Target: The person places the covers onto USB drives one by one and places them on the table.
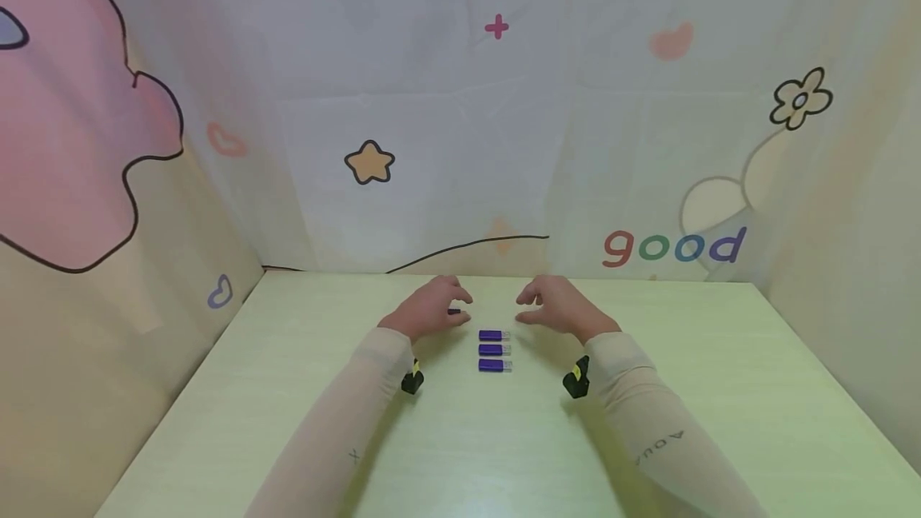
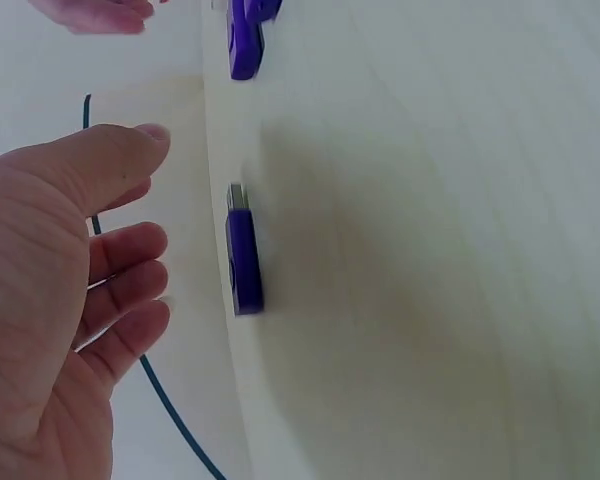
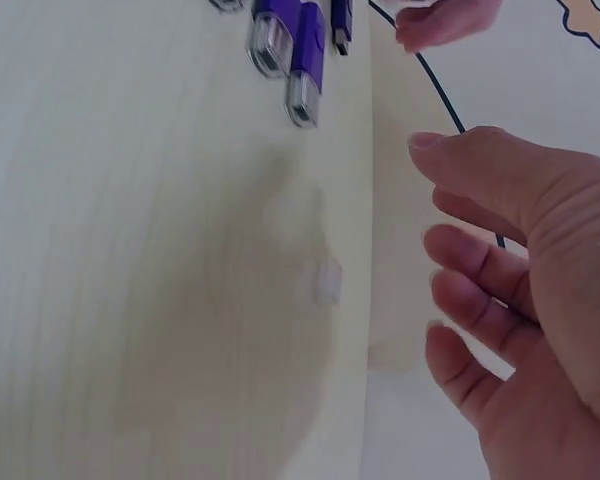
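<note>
Three purple USB sticks with clear caps lie in a column on the table, the nearest (image 1: pixel 492 365), the middle (image 1: pixel 492 350) and the farthest (image 1: pixel 491 336). To their left, my left hand (image 1: pixel 432 308) hovers with loosely bent fingers and holds nothing. Beside it lies another purple USB stick (image 2: pixel 244 260), its metal plug bare; in the head view the hand partly covers it. On the other side of the column my right hand (image 1: pixel 564 306) is raised, fingers loosely curved around nothing. A small clear cap (image 3: pixel 327 282) lies on the table near that hand.
The pale wooden table (image 1: pixel 460 454) ends at a printed cloth backdrop (image 1: pixel 432 118) just behind the hands. More cloth hangs along both sides. Each wrist carries a small black device, the left (image 1: pixel 412 379) and the right (image 1: pixel 577 378).
</note>
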`<state>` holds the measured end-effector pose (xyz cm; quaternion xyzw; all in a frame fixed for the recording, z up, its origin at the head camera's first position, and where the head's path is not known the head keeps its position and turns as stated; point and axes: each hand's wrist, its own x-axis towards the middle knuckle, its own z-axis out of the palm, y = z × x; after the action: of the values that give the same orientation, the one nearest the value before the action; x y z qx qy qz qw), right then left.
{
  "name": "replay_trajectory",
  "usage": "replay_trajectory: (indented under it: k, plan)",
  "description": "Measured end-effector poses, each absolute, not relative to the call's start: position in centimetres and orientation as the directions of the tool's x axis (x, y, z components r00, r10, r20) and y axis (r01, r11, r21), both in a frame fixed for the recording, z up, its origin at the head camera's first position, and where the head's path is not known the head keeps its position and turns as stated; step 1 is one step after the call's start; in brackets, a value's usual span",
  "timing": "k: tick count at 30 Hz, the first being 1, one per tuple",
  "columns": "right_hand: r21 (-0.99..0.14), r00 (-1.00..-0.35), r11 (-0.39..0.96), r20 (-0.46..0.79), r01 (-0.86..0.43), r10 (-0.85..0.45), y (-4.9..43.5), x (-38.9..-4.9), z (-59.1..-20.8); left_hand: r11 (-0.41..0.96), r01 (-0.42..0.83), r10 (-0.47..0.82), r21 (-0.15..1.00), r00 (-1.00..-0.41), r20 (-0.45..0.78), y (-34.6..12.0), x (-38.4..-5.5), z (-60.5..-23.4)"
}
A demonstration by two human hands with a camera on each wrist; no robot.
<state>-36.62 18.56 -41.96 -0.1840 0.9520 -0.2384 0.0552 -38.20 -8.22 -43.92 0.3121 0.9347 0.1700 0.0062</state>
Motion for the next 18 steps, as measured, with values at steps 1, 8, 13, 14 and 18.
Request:
replay_trajectory:
  k: [1,8,13,14,18]
  plan:
    - [-0.469,-0.929,0.825,-0.021,-0.316,-0.368,18.8,-36.6,-41.9,0.756,0.576,0.581,0.312,-0.809,0.088,-8.5,-38.3,-43.9]
    - [-0.456,-0.943,0.851,-0.072,-0.259,-0.326,20.3,-36.6,-41.7,0.824,0.545,0.547,0.156,-0.836,0.039,-9.7,-39.3,-44.8]
    - [-0.441,-0.943,0.868,-0.121,-0.228,-0.309,20.9,-36.6,-42.2,0.848,0.515,0.52,0.127,-0.854,-0.007,-10.0,-39.6,-45.0]
    - [-0.442,-0.943,0.869,-0.129,-0.224,-0.308,20.9,-36.7,-42.4,0.848,0.513,0.519,0.136,-0.854,-0.017,-10.0,-39.5,-44.9]
    - [-0.433,-0.94,0.874,-0.144,-0.221,-0.309,21.1,-36.8,-42.7,0.84,0.521,0.531,0.151,-0.847,-0.031,-9.9,-39.2,-44.5]
